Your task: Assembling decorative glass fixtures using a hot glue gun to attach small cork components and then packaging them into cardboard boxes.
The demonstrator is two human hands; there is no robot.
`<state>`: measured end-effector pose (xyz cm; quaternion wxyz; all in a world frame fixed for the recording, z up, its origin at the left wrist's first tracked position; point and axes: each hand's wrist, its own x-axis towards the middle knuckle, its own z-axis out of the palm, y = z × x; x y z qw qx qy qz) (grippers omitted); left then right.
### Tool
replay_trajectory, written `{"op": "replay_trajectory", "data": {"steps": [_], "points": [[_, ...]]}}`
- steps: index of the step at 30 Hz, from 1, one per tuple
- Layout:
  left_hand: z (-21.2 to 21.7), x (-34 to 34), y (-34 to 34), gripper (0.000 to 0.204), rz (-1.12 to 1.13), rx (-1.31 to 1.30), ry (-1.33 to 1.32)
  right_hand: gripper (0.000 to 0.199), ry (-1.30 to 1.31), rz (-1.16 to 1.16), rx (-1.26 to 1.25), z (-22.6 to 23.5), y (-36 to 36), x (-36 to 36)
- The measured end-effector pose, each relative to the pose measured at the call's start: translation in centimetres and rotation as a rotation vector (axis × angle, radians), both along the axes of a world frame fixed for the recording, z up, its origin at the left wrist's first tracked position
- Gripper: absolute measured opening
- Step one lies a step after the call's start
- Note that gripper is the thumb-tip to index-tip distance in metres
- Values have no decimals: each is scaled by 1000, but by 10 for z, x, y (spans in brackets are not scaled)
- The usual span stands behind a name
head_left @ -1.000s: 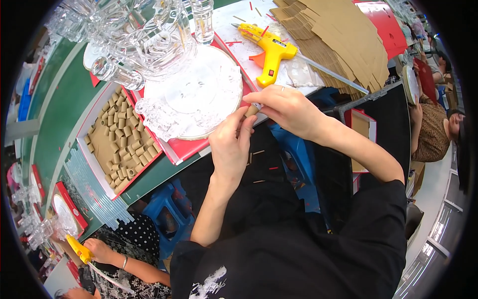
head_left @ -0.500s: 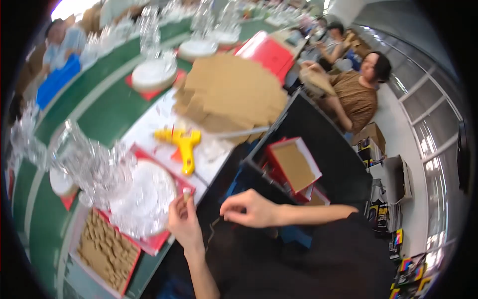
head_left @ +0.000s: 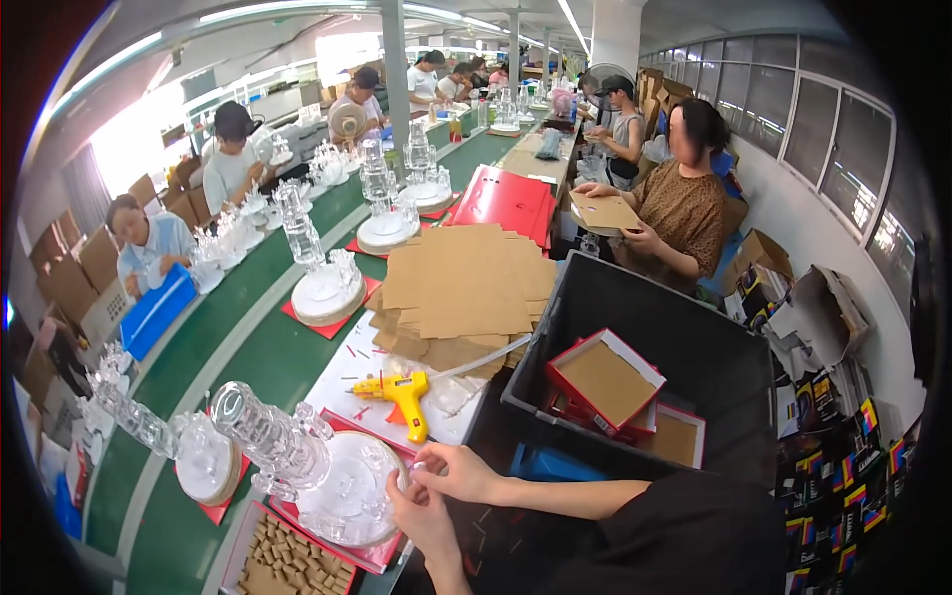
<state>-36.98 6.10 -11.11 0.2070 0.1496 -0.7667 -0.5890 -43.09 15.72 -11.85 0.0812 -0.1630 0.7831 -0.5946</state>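
Where the L hand [head_left: 424,520] met the R hand [head_left: 464,474], just beside the white disc [head_left: 371,462] w/ its clear plastic tower [head_left: 273,436], fingers were bent in round a small pale bit [head_left: 417,467]; couldn't tell which hand gripped it. Box [head_left: 260,578] of cardboard tubes [head_left: 295,555] sat L, yellow glue gun [head_left: 407,395] ahead, on the tabletop [head_left: 266,347].

We look along a long green tabletop [head_left: 278,357] in a workshop. Beyond its left edge, bright light floods a window [head_left: 139,129]; beyond its right edge, dark-paned windows [head_left: 835,119] top a white wall [head_left: 825,215]. Overhead we see fluorescent tubes [head_left: 283,9], a grey post [head_left: 395,69] and a white pillar [head_left: 617,38] farther back.
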Motion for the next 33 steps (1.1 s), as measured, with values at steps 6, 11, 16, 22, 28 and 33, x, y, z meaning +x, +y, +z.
{"op": "replay_trajectory", "data": {"steps": [6, 11, 16, 22, 28, 33], "points": [[4, 3, 3, 45, -83, -47, 23, 27, 26, 29, -73, -11, 7, -14], [-9, -2, -8, 35, -89, -493, 181, 25, -10, 21, -194, 3, 24, -11], [-11, 1, -20, 33, -111, -481, 126, 26, 102, 297, -104, 4, 23, -15], [-6, -2, -19, 23, -140, -444, 121, 21, -111, 70, -163, 3, 26, -19], [-9, 4, -18, 26, -70, -341, 140, 27, 268, -229, 224, -3, 29, -58], [-10, 14, -22, 25, -135, -334, 101, 40, 177, -210, 366, -15, 12, -87]]}}
